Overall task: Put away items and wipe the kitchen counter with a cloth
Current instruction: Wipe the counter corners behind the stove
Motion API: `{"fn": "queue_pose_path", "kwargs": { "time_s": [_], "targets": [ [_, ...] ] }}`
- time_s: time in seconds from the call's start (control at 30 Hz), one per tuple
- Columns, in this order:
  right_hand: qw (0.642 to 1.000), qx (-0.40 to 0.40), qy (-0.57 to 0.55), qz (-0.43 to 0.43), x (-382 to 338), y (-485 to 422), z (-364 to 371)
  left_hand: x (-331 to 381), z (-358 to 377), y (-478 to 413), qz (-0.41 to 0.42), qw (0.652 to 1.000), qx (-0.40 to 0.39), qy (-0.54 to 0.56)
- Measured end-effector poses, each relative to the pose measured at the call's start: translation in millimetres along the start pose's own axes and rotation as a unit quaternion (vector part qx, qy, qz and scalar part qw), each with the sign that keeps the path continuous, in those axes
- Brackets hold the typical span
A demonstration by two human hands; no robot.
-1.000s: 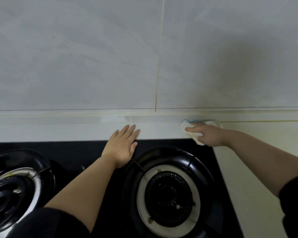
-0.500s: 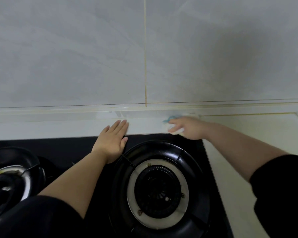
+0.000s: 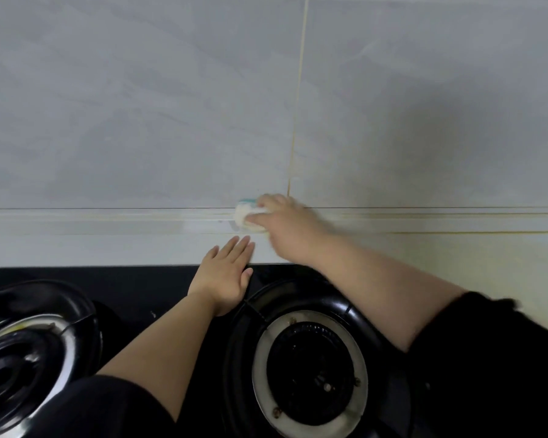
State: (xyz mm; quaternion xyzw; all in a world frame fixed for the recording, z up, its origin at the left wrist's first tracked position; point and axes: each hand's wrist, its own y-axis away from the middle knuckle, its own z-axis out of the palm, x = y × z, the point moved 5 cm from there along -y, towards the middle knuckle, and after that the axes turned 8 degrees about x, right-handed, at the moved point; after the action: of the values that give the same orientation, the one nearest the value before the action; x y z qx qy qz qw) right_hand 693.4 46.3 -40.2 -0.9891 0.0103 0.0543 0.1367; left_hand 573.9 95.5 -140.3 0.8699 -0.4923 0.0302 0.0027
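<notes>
My right hand (image 3: 285, 230) grips a bunched white cloth (image 3: 244, 216) with a teal edge and presses it against the low ledge where the counter (image 3: 108, 248) meets the wall. Most of the cloth is hidden under the fingers. My left hand (image 3: 227, 276) lies flat, fingers straight and together, across the back edge of the black hob (image 3: 140, 286) and onto the pale counter strip. It holds nothing. The two hands are close, the right just above and right of the left.
Two burners sit in the black glass hob: one (image 3: 310, 371) under my right forearm, another (image 3: 23, 358) at the left edge. A grey tiled wall (image 3: 171, 105) rises behind the ledge. Pale counter (image 3: 456, 257) continues to the right of the hob.
My right hand has slid the cloth leftward along the back ledge, from the hob's right corner to just above my left hand. My left hand has stayed flat in place.
</notes>
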Motion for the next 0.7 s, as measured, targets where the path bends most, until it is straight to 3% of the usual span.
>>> {"fn": "queue_pose_path", "kwargs": {
  "time_s": [0.07, 0.17, 0.3, 0.4, 0.47, 0.6, 0.7],
  "targets": [
    [0.998, -0.05, 0.035, 0.002, -14, -12, 22, 1, 0, 1, -0.002, 1.0, -0.006, -0.001],
    [0.997, -0.057, 0.041, 0.033, 24, 5, 30, 0, 0, -1, -0.002, 1.0, -0.005, -0.002],
    [0.976, -0.044, 0.047, 0.21, 119, 71, 3, 1, 0, 0, -0.005, 1.0, -0.012, -0.002],
    [0.942, -0.066, 0.058, 0.323, 144, 87, -12, 0, 0, 0, -0.004, 1.0, -0.011, 0.002],
    [0.952, -0.043, 0.046, 0.3, 125, 64, -14, -1, 1, 0, -0.003, 1.0, -0.012, 0.003],
    [0.994, -0.034, -0.007, 0.108, 41, 4, 8, -2, 1, 0, -0.004, 1.0, -0.012, 0.007],
    [0.992, -0.04, -0.029, 0.116, 35, -6, 17, -2, 0, 1, -0.007, 1.0, -0.014, 0.013]
  ]
}}
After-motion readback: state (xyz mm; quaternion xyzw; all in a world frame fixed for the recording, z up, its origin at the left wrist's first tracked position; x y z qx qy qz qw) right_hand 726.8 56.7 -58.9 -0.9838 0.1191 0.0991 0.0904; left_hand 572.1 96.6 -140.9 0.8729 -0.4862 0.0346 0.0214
